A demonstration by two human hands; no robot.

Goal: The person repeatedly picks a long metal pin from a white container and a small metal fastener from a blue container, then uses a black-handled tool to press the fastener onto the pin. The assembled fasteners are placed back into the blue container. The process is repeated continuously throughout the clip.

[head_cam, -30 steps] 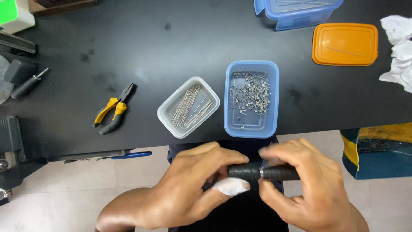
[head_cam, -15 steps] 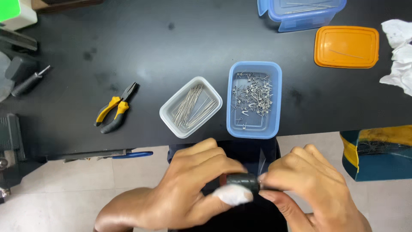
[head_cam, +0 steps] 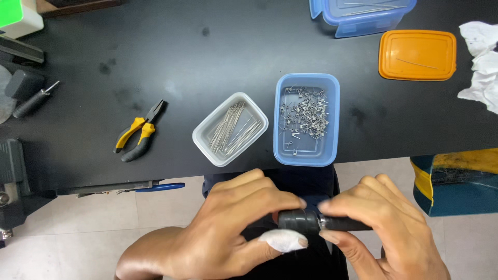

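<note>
Two bare hands met below the near edge of the matte black table (head_cam: 155,46), both closed on one short black cylindrical tool (head_cam: 316,222) held level between them. The left hand (head_cam: 228,228), its thumb tip wrapped in white bandage, gripped the thicker end; the right hand (head_cam: 378,228) pinched the narrower shaft just beside it. Because the tool was held over the lap and not above the table, a slipping grip would probably have dropped it to the floor; the bandaged thumb may have weakened the hold.

Directly ahead stood a blue rectangular plastic tub of small bent metal pieces (head_cam: 306,119), touching or just beside a white rectangular plastic tub of straight thin wires (head_cam: 230,128). An orange rectangular plastic lid (head_cam: 417,54) lay well apart at the far right, near a lidded blue plastic box (head_cam: 363,15) at the top edge. Yellow-and-black-handled pliers (head_cam: 138,132) rested to the left. No label was legible on any container.
</note>
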